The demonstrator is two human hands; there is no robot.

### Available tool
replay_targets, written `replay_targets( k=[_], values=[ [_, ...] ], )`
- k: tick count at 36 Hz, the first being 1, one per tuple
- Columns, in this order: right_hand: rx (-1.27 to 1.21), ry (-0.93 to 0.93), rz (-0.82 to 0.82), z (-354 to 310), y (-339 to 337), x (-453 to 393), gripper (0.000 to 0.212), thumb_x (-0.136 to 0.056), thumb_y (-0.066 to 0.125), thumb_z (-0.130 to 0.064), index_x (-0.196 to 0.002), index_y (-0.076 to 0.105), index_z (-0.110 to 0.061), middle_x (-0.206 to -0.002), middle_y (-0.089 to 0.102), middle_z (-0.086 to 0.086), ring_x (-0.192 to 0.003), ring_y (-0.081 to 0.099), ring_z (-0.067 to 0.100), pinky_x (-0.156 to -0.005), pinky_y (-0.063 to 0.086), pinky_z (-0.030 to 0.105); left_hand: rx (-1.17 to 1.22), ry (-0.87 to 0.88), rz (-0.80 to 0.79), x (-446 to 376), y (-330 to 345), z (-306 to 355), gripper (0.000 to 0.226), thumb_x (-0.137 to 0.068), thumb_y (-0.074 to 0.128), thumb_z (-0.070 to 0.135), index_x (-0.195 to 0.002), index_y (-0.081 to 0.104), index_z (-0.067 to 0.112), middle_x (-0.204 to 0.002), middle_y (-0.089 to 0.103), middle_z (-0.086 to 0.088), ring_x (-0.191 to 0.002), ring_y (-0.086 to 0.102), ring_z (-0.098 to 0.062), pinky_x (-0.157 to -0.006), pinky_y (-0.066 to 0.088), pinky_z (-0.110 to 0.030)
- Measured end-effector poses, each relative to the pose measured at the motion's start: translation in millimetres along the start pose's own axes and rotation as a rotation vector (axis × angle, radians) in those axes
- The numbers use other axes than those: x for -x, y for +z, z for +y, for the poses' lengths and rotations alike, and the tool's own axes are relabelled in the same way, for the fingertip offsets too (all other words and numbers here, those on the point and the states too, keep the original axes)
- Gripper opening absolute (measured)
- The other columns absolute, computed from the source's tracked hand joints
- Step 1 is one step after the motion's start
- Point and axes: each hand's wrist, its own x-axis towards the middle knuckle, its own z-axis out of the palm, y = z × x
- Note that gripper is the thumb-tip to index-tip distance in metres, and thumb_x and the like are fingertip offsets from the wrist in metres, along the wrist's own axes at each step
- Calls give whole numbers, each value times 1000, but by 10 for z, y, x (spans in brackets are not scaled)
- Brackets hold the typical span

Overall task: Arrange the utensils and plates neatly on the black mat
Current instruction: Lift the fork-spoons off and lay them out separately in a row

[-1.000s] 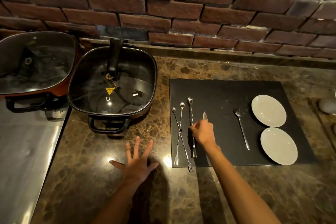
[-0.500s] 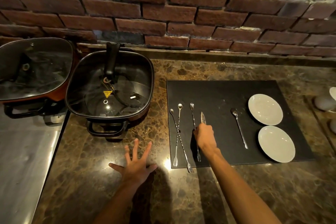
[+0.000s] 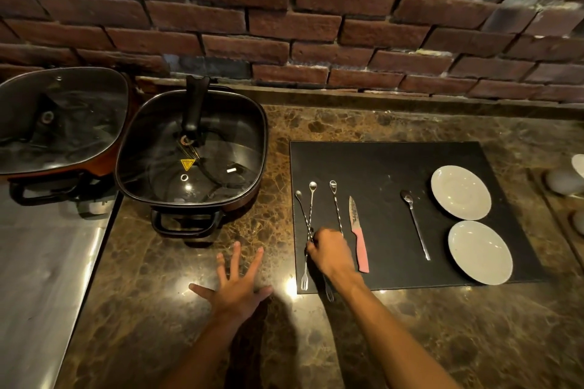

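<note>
A black mat (image 3: 379, 161) lies on the marble counter. On its right side sit two white plates, one further back (image 3: 460, 192) and one nearer (image 3: 480, 252), with a plain spoon (image 3: 415, 224) to their left. A pink-handled knife (image 3: 358, 237) lies free, blade pointing away. At the mat's left edge two long twisted spoon-forks (image 3: 308, 215) cross each other, and a third (image 3: 336, 208) lies beside them. My right hand (image 3: 330, 251) has its fingers closed on the crossed pair where they meet. My left hand (image 3: 237, 287) rests flat on the counter, fingers spread.
A square electric pot with a glass lid (image 3: 192, 155) stands left of the mat, and a second one (image 3: 60, 123) further left. A steel surface (image 3: 38, 262) runs along the left. A brick wall rises behind. Pale round items (image 3: 565, 181) sit at the right edge.
My right hand let go of the knife, which now lies on the mat, and moved left onto the crossed twisted spoon-forks. My left hand stayed put.
</note>
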Motion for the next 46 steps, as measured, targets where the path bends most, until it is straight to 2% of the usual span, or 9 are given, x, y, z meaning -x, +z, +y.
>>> replay_targets(
  k=[8,17,22,28,32,37,39,43,46],
  values=[
    [52,5,20,-134,82,-5,20,-91,61,-21,-100,68,-3,-104,70,20,-96,68,39,-84,57,45,-8,6,-10,-1,-8,-14,86,-78,35,88,-126,-35,72,-152,-45,15,-149,-27,-34,-91,-11,-89],
    [-65,73,-15,-72,91,-53,15,-89,63,-11,-97,67,1,-103,70,23,-94,68,39,-80,56,40,2,8,-39,30,-44,9,86,-83,38,83,-134,-30,68,-154,-44,13,-149,-29,-33,-93,-11,-89],
    [-39,65,-39,-42,144,11,20,-89,67,-19,-101,70,-3,-101,72,18,-92,70,34,-83,59,43,2,5,-47,20,-44,15,88,-83,39,82,-133,-32,67,-151,-47,13,-148,-31,-33,-93,-11,-89],
    [-55,82,-61,-75,65,-13,24,-80,72,-22,-90,70,-1,-95,72,20,-86,70,36,-76,59,41,2,4,-47,4,-27,4,88,-82,38,83,-133,-32,68,-150,-48,13,-147,-32,-33,-92,-12,-89],
    [-88,93,-64,-53,15,-31,24,-81,72,-25,-85,70,-1,-85,70,15,-76,68,29,-72,58,35,1,2,-37,-13,-12,-6,88,-81,38,85,-127,-35,70,-149,-48,15,-147,-32,-33,-92,-14,-88],
    [-124,132,44,21,-78,-62,23,-81,65,-22,-66,59,-5,-66,56,10,-59,52,26,-57,42,28,1,2,-17,-19,6,-15,89,-80,39,85,-125,-37,72,-149,-47,16,-149,-29,-33,-90,-14,-89],
    [-150,154,63,52,-102,-84,23,-84,66,-22,-70,63,-3,-70,63,10,-62,60,24,-58,45,27,4,3,-11,-19,8,-10,89,-81,40,84,-126,-36,71,-149,-46,16,-149,-29,-33,-91,-12,-89],
    [-146,166,58,65,-114,-133,25,-84,67,-21,-87,70,3,-85,72,18,-80,69,34,-75,58,39,6,-1,-2,-15,10,-1,90,-80,41,84,-125,-37,72,-148,-47,17,-149,-28,-32,-94,-10,-89],
    [-143,170,63,49,-100,-145,24,-85,67,-21,-85,70,3,-85,72,19,-79,69,34,-74,59,40,0,-4,15,-5,16,5,91,-79,41,84,-123,-38,72,-146,-47,18,-150,-26,-32,-95,-8,-89]
  ],
)
